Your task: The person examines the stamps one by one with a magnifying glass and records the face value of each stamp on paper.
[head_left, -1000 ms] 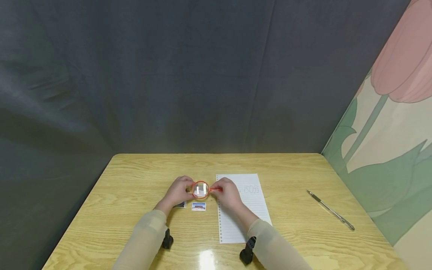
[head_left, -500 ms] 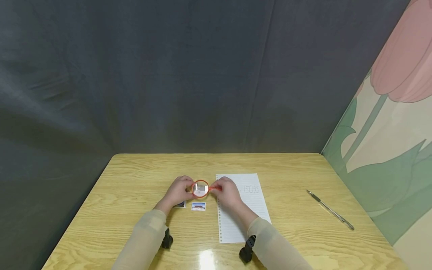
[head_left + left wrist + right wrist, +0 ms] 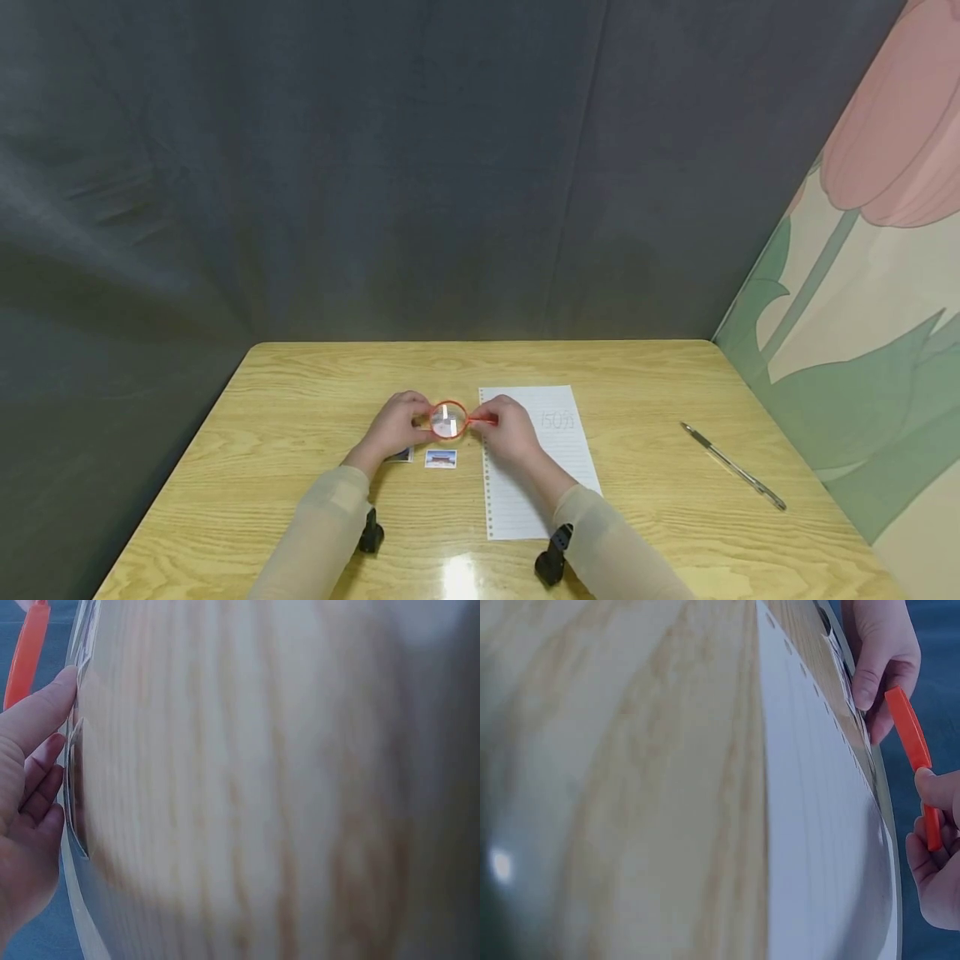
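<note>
Between the earlier head views and this one the magnifying glass (image 3: 448,420) has shifted only slightly, its lens reflection changing from a broad pale patch to a narrow bright bar, while both hands have stayed where they were. Right hand (image 3: 510,432): fingers curled round the orange handle, holding the magnifying glass above the wooden table (image 3: 300,392); the right wrist view shows the handle pinched between thumb and fingers (image 3: 930,847). Left hand (image 3: 393,427): at the lens rim opposite the handle, fingers bent toward something under the lens; whether they pinch anything cannot be told from the head view, and the left wrist view shows only a straight thumb and loosely curled fingers (image 3: 41,802) beside the table edge. Two stamps lie on the table just nearer the person than the lens: a blue-and-white stamp (image 3: 440,458) below the glass, and a darker stamp (image 3: 401,455) partly hidden by the left hand. A lined sheet of paper (image 3: 540,467) with faint writing lies under and beyond the right hand. A pen (image 3: 733,467) lies well apart on the right side of the table.
</note>
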`<state>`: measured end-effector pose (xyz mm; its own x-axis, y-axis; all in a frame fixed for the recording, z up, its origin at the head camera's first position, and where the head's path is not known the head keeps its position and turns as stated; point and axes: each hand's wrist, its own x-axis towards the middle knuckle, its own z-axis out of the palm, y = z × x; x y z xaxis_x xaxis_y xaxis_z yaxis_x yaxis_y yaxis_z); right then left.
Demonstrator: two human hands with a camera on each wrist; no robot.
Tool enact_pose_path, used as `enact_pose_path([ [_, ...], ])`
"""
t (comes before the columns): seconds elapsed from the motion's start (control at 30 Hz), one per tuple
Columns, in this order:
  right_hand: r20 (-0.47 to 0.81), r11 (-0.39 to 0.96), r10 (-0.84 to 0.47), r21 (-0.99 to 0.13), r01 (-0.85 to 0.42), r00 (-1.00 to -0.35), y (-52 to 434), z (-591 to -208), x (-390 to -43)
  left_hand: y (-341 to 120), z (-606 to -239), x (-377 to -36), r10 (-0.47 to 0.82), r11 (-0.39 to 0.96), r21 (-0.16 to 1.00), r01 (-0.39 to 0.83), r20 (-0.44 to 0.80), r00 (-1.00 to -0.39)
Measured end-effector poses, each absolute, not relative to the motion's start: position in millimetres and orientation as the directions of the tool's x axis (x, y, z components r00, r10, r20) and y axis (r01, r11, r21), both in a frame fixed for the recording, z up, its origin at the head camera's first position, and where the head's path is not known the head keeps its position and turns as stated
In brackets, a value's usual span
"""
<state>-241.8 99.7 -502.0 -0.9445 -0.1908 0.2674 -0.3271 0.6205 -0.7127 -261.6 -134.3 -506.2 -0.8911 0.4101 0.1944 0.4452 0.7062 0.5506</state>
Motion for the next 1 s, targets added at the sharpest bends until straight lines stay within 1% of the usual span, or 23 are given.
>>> enact_pose_path([
  [0.27,0.265,0.571,-0.122,-0.770,-0.287,-0.956,132.0,-501.8,-237.8,-132.4,-502.6,-258.5,0.396,0.686,0.607,0.401,0.152,-0.906],
  [0.43,0.283,0.577,-0.074,-0.770,-0.273,-0.956,165.7,-502.5,-235.1,-131.2,-501.3,-256.9,0.387,0.641,0.671,0.372,0.136,-0.912],
  [0.57,0.266,0.594,-0.026,-0.771,-0.229,-0.964,194.9,-501.5,-231.2,-130.7,-502.7,-254.7,0.380,0.600,0.715,0.359,0.141,-0.914],
  [0.83,0.234,0.641,0.045,-0.752,-0.152,-0.971,252.0,-497.1,-220.1,-121.3,-491.0,-238.2,0.337,0.595,0.719,0.359,0.182,-0.924],
  [1.0,0.233,0.664,0.068,-0.736,-0.130,-0.970,282.6,-497.5,-214.9,-106.6,-481.9,-222.9,0.352,0.590,0.713,0.378,0.194,-0.915],
])
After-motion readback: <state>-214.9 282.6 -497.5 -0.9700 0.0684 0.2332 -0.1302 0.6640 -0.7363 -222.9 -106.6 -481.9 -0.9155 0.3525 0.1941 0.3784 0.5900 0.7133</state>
